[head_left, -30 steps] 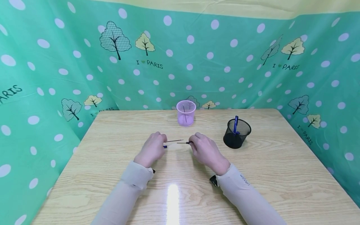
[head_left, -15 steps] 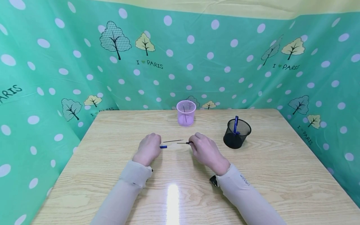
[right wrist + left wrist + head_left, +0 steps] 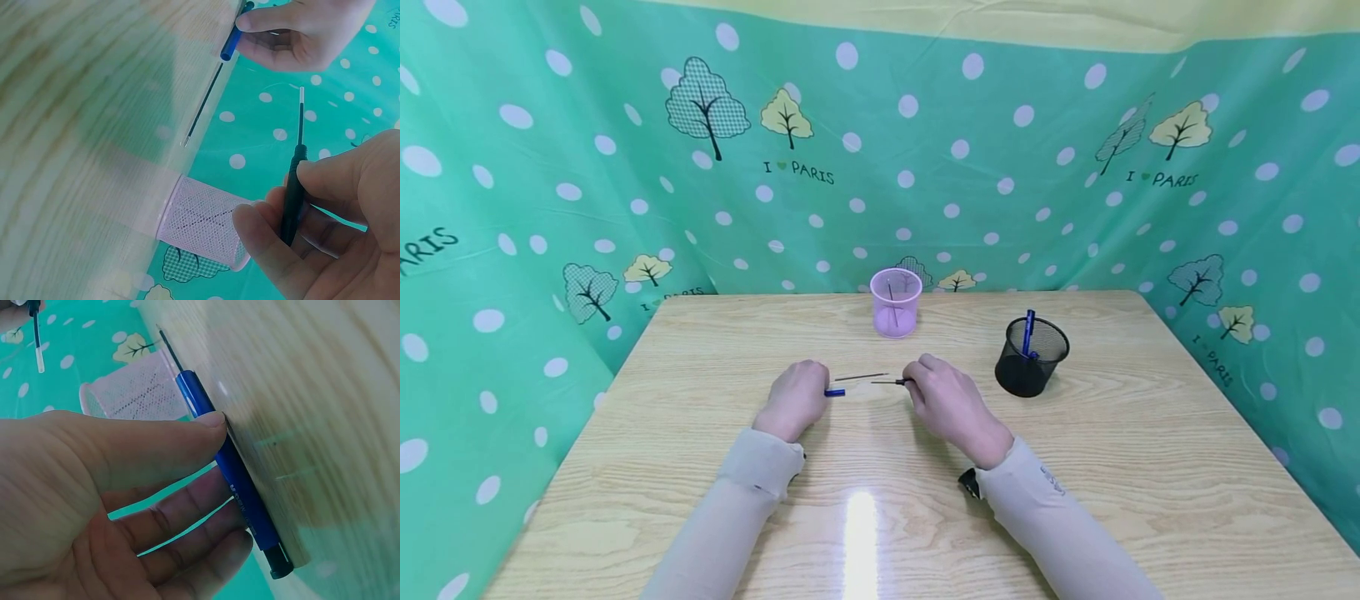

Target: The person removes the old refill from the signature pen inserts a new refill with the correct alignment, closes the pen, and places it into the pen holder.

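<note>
My left hand (image 3: 796, 398) pinches a blue pen barrel (image 3: 234, 469) with a black end, the thumb on top and fingers on the other side. The open end of the barrel points right in the head view. Just beyond it a thin dark pen refill (image 3: 859, 377) lies on the wooden table. My right hand (image 3: 951, 406) holds the black grip section (image 3: 294, 194) of a pen between thumb and fingers. A refill with a clear end (image 3: 301, 115) sticks out of that section, toward the left hand.
A lilac mesh cup (image 3: 896, 321) with a thin dark stick inside stands at the table's (image 3: 700, 333) back. Right of it is a black mesh pen cup (image 3: 1026, 379) holding blue pens (image 3: 1029, 332). A green dotted cloth (image 3: 1015, 192) hangs behind and beside the table.
My left hand has shifted slightly left, exposing more of the blue barrel and the whole loose refill. The right hand keeps its place with the black grip section.
</note>
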A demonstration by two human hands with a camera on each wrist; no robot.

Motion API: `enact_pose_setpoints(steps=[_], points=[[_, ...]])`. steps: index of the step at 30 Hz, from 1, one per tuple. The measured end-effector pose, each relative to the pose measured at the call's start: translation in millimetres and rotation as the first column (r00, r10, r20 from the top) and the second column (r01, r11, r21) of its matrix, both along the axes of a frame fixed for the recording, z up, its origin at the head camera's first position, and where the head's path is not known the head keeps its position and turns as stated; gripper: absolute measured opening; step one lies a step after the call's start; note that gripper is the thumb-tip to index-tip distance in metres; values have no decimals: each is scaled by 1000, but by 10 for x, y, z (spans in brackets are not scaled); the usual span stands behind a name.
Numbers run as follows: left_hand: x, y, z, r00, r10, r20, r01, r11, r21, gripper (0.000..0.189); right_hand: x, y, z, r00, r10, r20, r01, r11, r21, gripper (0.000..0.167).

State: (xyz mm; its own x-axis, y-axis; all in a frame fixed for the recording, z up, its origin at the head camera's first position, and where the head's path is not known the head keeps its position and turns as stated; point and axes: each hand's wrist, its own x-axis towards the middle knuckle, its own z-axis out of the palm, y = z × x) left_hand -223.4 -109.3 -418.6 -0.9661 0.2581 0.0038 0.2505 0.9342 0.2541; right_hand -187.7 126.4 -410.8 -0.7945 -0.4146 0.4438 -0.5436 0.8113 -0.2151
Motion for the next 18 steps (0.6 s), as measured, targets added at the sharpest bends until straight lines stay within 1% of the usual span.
enact_pose_setpoints(steps=[3, 11, 18], points=[[-5, 9, -16, 1000, 8, 15, -8, 1000, 5, 24, 0, 3, -1, 1000, -1, 3, 1, 1000, 2, 5], [12, 20, -15, 1000, -5, 14, 5, 1000, -6, 26, 3, 2, 0, 1000, -14, 8, 14, 1000, 6, 4], [5, 24, -34, 1000, -18, 11, 19, 999, -30, 25, 3, 4, -4, 1000, -12, 2, 12, 1000, -1, 4]])
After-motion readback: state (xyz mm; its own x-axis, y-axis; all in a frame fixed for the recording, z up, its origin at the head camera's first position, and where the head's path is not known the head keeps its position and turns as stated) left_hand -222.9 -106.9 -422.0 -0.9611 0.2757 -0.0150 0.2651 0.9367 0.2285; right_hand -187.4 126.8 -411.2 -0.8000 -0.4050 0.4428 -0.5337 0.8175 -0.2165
